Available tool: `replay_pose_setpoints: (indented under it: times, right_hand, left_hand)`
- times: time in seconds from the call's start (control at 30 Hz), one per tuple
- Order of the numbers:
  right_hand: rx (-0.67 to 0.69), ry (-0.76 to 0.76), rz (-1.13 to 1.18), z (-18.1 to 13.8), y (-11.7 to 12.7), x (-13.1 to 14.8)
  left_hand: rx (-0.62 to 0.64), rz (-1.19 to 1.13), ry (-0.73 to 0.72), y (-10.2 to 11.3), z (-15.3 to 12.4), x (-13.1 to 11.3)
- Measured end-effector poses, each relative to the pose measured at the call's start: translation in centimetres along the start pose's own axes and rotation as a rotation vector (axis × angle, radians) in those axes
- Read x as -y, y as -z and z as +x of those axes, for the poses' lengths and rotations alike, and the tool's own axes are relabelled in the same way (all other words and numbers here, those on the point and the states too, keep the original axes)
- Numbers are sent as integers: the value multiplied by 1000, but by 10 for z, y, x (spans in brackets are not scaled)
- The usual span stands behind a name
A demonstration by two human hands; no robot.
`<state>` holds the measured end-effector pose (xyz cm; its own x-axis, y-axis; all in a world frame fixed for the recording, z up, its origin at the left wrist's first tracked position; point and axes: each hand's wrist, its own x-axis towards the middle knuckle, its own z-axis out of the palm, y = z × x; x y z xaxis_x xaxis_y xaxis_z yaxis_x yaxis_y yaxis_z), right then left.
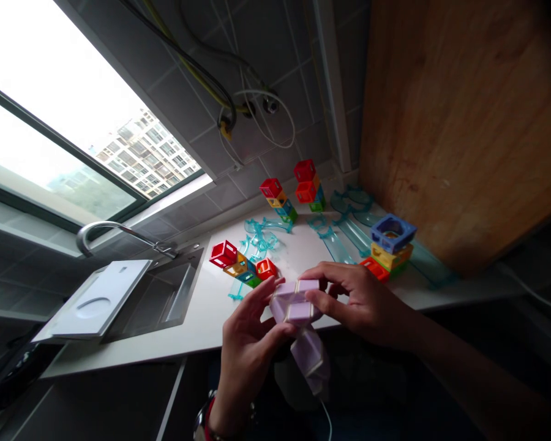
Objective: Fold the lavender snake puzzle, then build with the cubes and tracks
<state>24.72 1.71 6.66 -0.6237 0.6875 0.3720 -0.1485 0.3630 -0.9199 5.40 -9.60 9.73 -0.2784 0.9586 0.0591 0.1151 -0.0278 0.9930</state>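
Note:
A lilac twisty snake puzzle, made of wedge segments with pale seams, is held between both hands over the front edge of the counter. My left hand grips its left side, thumb below and fingers above. From the right, my right hand pinches its upper segments between thumb and fingers. A tail of segments hangs down below the hands. Just beyond my right hand stands a stack of blue, yellow and red block frames. Past my left hand is a stepped group of coloured cubes.
Two coloured cube towers stand near the tiled wall. Translucent teal track pieces lie on the white counter. At left are a sink, faucet and white board; a wooden panel rises at right.

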Motion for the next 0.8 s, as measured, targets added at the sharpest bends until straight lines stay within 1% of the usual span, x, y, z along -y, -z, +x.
replay_pose_setpoints:
  times: [0.07, 0.13, 0.2, 0.3, 0.43, 0.53, 0.6, 0.67, 0.8]
  right_hand:
    - [59, -11, 58, 2, 1, -2]
    - [116, -24, 131, 3, 1, -5]
    - [138, -44, 191, 5, 0, -9]
    - [146, -43, 206, 6, 0, -13]
    - [118, 28, 149, 7, 2, -17]
    - [116, 4, 83, 7, 3, -15]
    - [107, -40, 37, 7, 2, -13]
    - [91, -64, 0, 7, -1, -11]
    - [18, -22, 13, 6, -10, -12]
  left_hand:
    - [62, -72, 82, 3, 1, 2]
    - [84, -116, 125, 6, 2, 6]
    - [71, -131, 145, 9, 2, 9]
    - [41, -140, 185, 10, 1, 10]
    - [-20, -169, 239, 8, 1, 6]
    - [-48, -167, 276, 7, 2, 5]
    - [-75, -117, 258, 5, 3, 5]
    - [-108, -35, 192, 2, 2, 6]
    - [-157, 77, 44, -4, -1, 5]
